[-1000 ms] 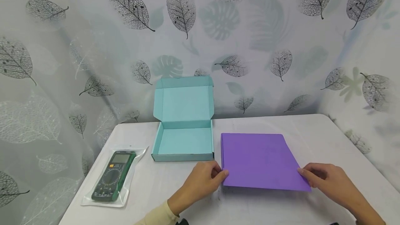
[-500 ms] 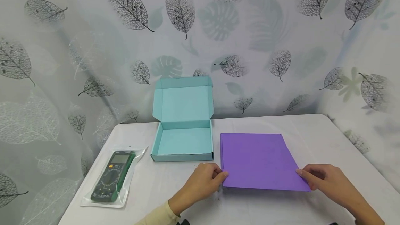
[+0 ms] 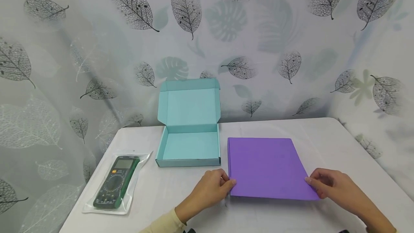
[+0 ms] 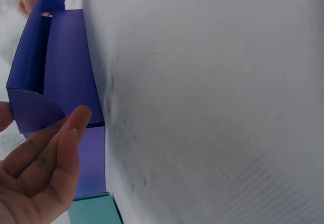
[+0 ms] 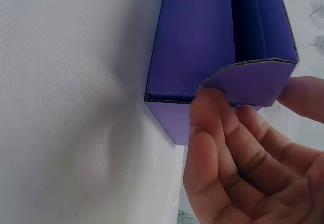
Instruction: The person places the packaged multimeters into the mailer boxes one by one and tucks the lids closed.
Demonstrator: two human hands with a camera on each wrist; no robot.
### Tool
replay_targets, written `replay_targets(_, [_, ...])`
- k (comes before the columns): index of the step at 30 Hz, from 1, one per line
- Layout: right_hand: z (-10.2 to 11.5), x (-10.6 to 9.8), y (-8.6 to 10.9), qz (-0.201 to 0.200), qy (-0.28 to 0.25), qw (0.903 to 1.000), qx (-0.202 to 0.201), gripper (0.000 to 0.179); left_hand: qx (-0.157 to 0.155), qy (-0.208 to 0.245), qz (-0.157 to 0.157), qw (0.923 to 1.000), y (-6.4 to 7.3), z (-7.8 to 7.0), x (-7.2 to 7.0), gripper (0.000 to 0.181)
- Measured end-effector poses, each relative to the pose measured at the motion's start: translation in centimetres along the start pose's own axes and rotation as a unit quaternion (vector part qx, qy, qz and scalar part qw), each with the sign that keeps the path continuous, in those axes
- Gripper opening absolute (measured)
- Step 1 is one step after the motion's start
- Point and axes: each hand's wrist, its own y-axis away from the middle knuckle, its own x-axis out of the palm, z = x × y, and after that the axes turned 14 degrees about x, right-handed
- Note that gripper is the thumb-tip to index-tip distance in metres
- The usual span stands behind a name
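Note:
A purple cardboard box (image 3: 265,168) sits on the white table with its lid partly lowered. At the lid's front left corner, my left hand (image 3: 207,190) pinches the edge between thumb and fingers. My right hand (image 3: 336,191) grips the opposite front corner the same way. From the left wrist, a gap shows between the lid's front flap and the box's front wall (image 4: 68,62). In the right wrist view the rounded side flap (image 5: 253,82) is outside the box, with my right fingertips against it. The box's inside is hidden from the head view.
An open teal cardboard box (image 3: 191,146) stands left of the purple one, lid upright at the back. Farther left lies a green and black multimeter (image 3: 114,182) in a clear plastic bag. A leaf-print curtain (image 3: 207,39) hangs behind the white table (image 3: 258,128).
The front edge of the purple lid has come down slightly, with both hands still at its corners. My right hand has shifted a little to the left.

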Motion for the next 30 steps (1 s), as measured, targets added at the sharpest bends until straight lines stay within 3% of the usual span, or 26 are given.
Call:
replay_targets(9, [-0.8,0.3,-0.2,-0.003,0.007,0.9979,-0.064,0.005,0.01,-0.01,-0.002,0.9999,0.1,0.5,0.3,0.021])
replay_targets(22, [-1.6,0.3,-0.3,0.018,-0.005,0.9946,-0.102,0.022,0.006,-0.015,0.009,0.9998,0.0,0.6,0.3,0.021])
replay_targets(30, [-1.8,0.4,-0.4,0.028,0.003,0.9914,-0.128,0.036,-0.009,0.007,0.022,0.9997,0.0,0.8,0.5,0.025])
